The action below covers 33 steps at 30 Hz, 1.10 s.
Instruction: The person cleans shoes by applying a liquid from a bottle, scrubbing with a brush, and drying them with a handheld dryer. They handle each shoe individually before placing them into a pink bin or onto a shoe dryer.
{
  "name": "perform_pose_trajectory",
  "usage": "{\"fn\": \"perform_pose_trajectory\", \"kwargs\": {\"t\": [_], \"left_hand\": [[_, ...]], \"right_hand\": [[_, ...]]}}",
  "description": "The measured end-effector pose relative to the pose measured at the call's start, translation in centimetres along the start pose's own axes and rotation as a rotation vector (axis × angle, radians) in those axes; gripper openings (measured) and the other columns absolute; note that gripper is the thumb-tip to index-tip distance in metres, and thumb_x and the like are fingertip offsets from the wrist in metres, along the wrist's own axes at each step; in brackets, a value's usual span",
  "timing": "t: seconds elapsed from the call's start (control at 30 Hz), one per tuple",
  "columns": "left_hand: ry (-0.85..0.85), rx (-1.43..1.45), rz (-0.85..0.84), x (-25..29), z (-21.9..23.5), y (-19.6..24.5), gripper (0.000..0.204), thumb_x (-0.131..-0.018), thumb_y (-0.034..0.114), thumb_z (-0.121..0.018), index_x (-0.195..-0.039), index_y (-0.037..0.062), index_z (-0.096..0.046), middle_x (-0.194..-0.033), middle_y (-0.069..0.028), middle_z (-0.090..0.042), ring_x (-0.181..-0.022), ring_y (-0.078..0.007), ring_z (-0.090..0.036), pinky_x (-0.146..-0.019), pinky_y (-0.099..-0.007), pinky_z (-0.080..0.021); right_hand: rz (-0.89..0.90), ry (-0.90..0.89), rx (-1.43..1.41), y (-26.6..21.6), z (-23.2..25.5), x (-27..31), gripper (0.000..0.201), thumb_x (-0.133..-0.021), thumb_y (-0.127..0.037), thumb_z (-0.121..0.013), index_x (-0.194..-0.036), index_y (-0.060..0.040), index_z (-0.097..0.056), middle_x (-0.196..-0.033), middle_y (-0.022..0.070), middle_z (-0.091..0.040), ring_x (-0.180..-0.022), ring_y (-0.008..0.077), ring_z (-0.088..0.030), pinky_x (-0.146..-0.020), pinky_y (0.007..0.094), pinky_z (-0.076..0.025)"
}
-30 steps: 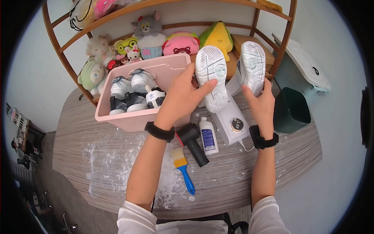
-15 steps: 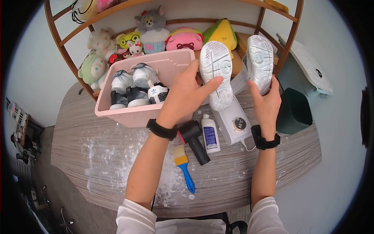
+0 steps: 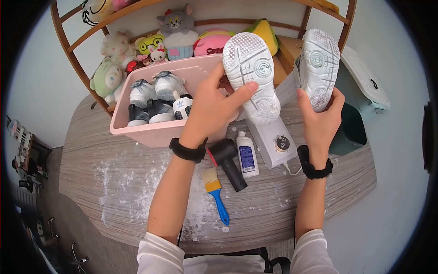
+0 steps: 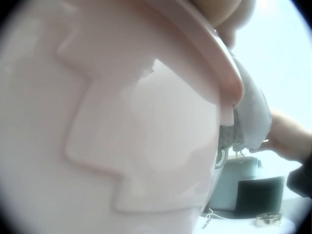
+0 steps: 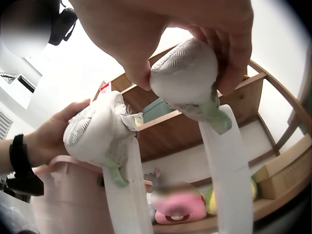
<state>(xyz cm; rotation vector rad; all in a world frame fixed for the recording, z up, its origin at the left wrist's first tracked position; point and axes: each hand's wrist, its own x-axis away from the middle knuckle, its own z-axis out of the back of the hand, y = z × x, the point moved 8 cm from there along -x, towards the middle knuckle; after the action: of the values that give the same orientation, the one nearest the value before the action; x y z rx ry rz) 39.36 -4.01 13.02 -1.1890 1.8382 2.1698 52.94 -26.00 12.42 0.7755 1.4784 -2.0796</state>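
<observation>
My left hand point(image 3: 212, 102) grips one white shoe point(image 3: 253, 68), thumb pressed on its sole. With its thumb by the heel, my right hand point(image 3: 321, 121) holds the other shoe point(image 3: 319, 68). Both soles face the head camera, toes up. Below them stands a white shoe dryer point(image 3: 273, 148) whose dial reads 48°C. In the right wrist view, the two shoes show pale green tabs, right at the tops of the dryer's upright white tubes point(image 5: 226, 175). The left wrist view is mostly filled by the pink bin point(image 4: 146, 136).
Several grey-white shoes point(image 3: 162, 93) sit in the pink bin. Nearer me lie a white bottle point(image 3: 247, 157), a black handheld device point(image 3: 230, 169) and a blue-handled brush point(image 3: 219, 201). White residue marks the table point(image 3: 137, 182). A dark green bin point(image 3: 353, 130) stands right; plush toys line the shelf behind.
Both shoes have risen and come closer to the head camera. The right hand's shoe has also moved right, widening the gap between the pair. Both hands keep their hold.
</observation>
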Motion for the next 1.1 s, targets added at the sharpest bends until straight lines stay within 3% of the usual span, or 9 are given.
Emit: {"fn": "perform_pose_trajectory", "kwargs": {"t": [0.07,0.37,0.43,0.5,0.67,0.73,0.8,0.97,1.1], "left_hand": [[-0.011,0.000,-0.016,0.1,0.2,0.0,0.049,-0.092,0.018,-0.079,-0.134,-0.0010,-0.060,-0.120,-0.0072,-0.071,-0.106,-0.0134,-0.066,-0.092,-0.0288,-0.053],[-0.001,0.120,-0.012,0.0,0.5,0.1,0.051,-0.094,0.016,-0.077,-0.138,0.0000,-0.057,-0.125,-0.0079,-0.069,-0.111,-0.0142,-0.065,-0.098,-0.0307,-0.052],[0.026,0.111,0.049,-0.1,1.0,-0.3,0.050,-0.095,0.015,-0.076,-0.139,-0.0005,-0.056,-0.125,-0.0086,-0.069,-0.113,-0.0150,-0.065,-0.099,-0.0311,-0.051],[0.039,0.143,0.060,-0.3,1.3,-0.6,0.051,-0.096,0.014,-0.075,-0.140,-0.0006,-0.055,-0.125,-0.0092,-0.069,-0.114,-0.0152,-0.065,-0.099,-0.0310,-0.052],[0.089,0.197,0.097,-0.5,1.7,-1.3,0.055,-0.098,0.010,-0.070,-0.146,0.0002,-0.045,-0.130,-0.0122,-0.065,-0.115,-0.0177,-0.066,-0.099,-0.0315,-0.052],[0.210,0.166,0.016,-0.1,2.2,-0.4,0.061,-0.098,0.011,-0.069,-0.151,0.0047,-0.040,-0.134,-0.0134,-0.062,-0.118,-0.0177,-0.062,-0.101,-0.0328,-0.050],[0.203,0.118,-0.002,-0.2,2.1,0.0,0.064,-0.099,0.014,-0.069,-0.153,0.0065,-0.037,-0.135,-0.0133,-0.059,-0.118,-0.0186,-0.062,-0.100,-0.0318,-0.049],[0.114,0.068,0.007,-0.5,2.0,0.6,0.069,-0.100,0.011,-0.067,-0.157,0.0055,-0.028,-0.145,-0.0176,-0.049,-0.124,-0.0229,-0.059,-0.102,-0.0352,-0.051],[0.115,0.140,-0.079,-0.5,1.9,0.9,0.083,-0.096,0.026,-0.075,-0.159,0.0061,-0.024,-0.149,-0.0163,-0.046,-0.133,-0.0251,-0.052,-0.111,-0.0396,-0.045]], "right_hand": [[0.011,-0.027,-0.107,-0.5,0.1,0.2,0.074,-0.078,-0.032,-0.091,-0.128,0.0058,-0.051,-0.116,0.0206,-0.064,-0.107,0.0259,-0.064,-0.096,0.0361,-0.050],[0.115,-0.262,-0.403,-3.6,-2.0,2.1,0.076,-0.083,-0.025,-0.088,-0.135,0.0034,-0.041,-0.125,0.0179,-0.057,-0.112,0.0220,-0.060,-0.096,0.0341,-0.050],[0.106,-0.306,-0.451,-3.8,-2.1,2.2,0.072,-0.087,-0.020,-0.085,-0.138,0.0010,-0.038,-0.126,0.0174,-0.057,-0.112,0.0208,-0.061,-0.096,0.0347,-0.051],[-0.029,-0.390,-0.688,-3.9,-2.7,2.5,0.068,-0.089,-0.013,-0.081,-0.139,-0.0001,-0.036,-0.129,0.0170,-0.055,-0.113,0.0195,-0.061,-0.098,0.0352,-0.051],[0.063,-0.438,-0.689,-4.3,-3.0,2.8,0.066,-0.090,-0.005,-0.075,-0.141,-0.0010,-0.034,-0.132,0.0164,-0.052,-0.117,0.0216,-0.062,-0.099,0.0361,-0.052],[0.093,-0.465,-0.671,-4.5,-3.2,3.0,0.067,-0.090,-0.003,-0.074,-0.143,-0.0010,-0.033,-0.133,0.0165,-0.051,-0.119,0.0226,-0.061,-0.099,0.0364,-0.052],[0.229,-0.455,-0.559,-4.9,-3.1,3.1,0.071,-0.089,-0.003,-0.074,-0.146,-0.0013,-0.031,-0.137,0.0180,-0.049,-0.123,0.0243,-0.060,-0.099,0.0372,-0.052],[0.233,-0.478,-0.633,-5.5,-3.4,3.8,0.077,-0.087,-0.005,-0.077,-0.149,-0.0022,-0.032,-0.143,0.0171,-0.046,-0.127,0.0258,-0.058,-0.102,0.0379,-0.051],[0.403,-0.434,-0.600,-6.6,-3.2,4.7,0.079,-0.083,-0.008,-0.083,-0.149,-0.0048,-0.040,-0.143,0.0183,-0.050,-0.129,0.0305,-0.057,-0.105,0.0407,-0.049]]}}
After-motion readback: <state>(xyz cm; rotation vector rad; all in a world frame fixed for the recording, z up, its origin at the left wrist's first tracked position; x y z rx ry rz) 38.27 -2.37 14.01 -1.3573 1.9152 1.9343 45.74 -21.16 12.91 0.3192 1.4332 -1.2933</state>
